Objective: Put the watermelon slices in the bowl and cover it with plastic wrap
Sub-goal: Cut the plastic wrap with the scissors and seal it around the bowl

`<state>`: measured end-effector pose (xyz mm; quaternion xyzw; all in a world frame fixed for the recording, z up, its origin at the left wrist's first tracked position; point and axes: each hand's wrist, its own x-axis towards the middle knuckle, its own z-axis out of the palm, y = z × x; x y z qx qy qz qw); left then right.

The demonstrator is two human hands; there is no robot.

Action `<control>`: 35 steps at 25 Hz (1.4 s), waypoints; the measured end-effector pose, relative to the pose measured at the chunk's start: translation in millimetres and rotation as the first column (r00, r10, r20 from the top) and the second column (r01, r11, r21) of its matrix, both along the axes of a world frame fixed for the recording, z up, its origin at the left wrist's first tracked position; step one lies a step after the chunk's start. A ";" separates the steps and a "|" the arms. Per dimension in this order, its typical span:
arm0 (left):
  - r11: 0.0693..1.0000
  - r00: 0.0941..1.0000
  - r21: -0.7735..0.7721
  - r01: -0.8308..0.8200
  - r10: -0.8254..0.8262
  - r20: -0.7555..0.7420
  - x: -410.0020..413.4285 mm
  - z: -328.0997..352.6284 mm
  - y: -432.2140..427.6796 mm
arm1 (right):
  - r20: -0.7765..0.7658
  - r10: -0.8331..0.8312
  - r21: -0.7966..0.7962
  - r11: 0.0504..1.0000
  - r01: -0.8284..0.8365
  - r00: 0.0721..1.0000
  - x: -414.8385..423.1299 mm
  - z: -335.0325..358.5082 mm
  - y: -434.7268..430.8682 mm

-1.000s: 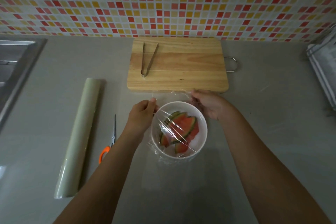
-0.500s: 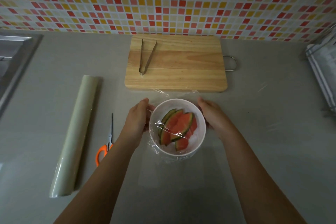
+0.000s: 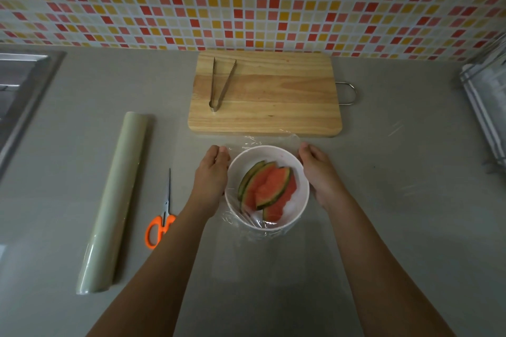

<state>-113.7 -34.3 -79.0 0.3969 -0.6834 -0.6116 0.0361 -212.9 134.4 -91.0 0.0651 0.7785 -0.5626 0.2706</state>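
plastic wrap now held against bowl by left hand, right hand.

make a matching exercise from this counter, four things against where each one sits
Things:
1 tongs
2 watermelon slices
3 scissors
4 plastic wrap roll

Places:
A in the white bowl
B nearest the sink
C on the cutting board
D between the roll and the bowl

Pairs: 1-C, 2-A, 3-D, 4-B
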 end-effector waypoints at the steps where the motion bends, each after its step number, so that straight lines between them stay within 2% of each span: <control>1: 0.995 1.000 0.100 -0.013 0.011 0.015 -1.4 1.4 1.6 | 0.042 -0.001 0.002 1.000 0.001 0.999 -1.6 -0.7 0.3; 3: 0.969 0.997 0.244 -0.036 0.017 0.081 -2.6 5.6 3.8 | 0.172 -0.010 0.010 1.000 0.008 0.985 -3.1 -1.3 0.1; 5: 0.953 0.988 0.288 -0.098 0.057 0.145 -2.5 10.9 2.8 | 0.244 -0.043 0.041 0.999 0.034 0.969 -4.2 -3.8 3.1; 8: 0.976 0.984 0.206 -0.074 0.037 0.176 -3.4 12.4 -1.8 | 0.260 0.073 0.082 0.992 -0.097 0.963 -7.7 6.4 0.1; 11: 0.996 0.994 0.077 0.043 -0.050 0.097 -9.9 9.1 -3.1 | 0.330 0.154 -0.029 0.988 -0.153 0.931 -13.7 13.7 -10.1; 13: 0.997 0.999 0.077 0.012 -0.015 0.034 -14.5 8.9 -2.4 | 0.326 0.176 -0.094 0.984 -0.154 0.929 -14.8 15.9 -15.4; 16: 0.985 0.997 0.158 -0.066 0.072 -0.034 -18.1 9.5 1.4 | 0.263 0.065 -0.133 0.991 -0.030 0.963 -15.5 13.4 -23.2; 21: 0.990 0.994 0.104 -0.099 0.104 -0.043 -19.3 4.8 5.8 | 0.140 0.007 -0.175 0.984 0.017 0.990 -11.5 5.5 -26.6; 24: 0.985 0.992 0.123 -0.123 0.126 -0.016 -18.2 4.2 6.6 | 0.159 0.000 -0.185 0.982 0.030 0.987 -12.1 7.4 -24.1; 26: 0.967 0.988 0.204 -0.151 0.150 0.022 -17.1 7.3 7.1 | 0.253 -0.035 -0.210 0.973 0.090 0.967 -11.7 8.8 -24.0; 28: 0.947 0.989 0.285 -0.145 0.137 0.051 -17.0 10.9 6.6 | 0.324 -0.081 -0.179 0.973 0.145 0.943 -10.3 12.8 -25.6; 30: 0.948 0.994 0.300 -0.108 0.106 0.023 -17.0 14.3 6.1 | 0.337 -0.143 -0.121 0.974 0.193 0.931 -10.8 13.5 -27.7; 35: 0.892 0.963 0.363 -0.269 0.254 0.088 -18.7 21.8 9.1 | 0.217 -0.199 0.038 0.980 0.195 0.956 -13.3 16.5 -28.6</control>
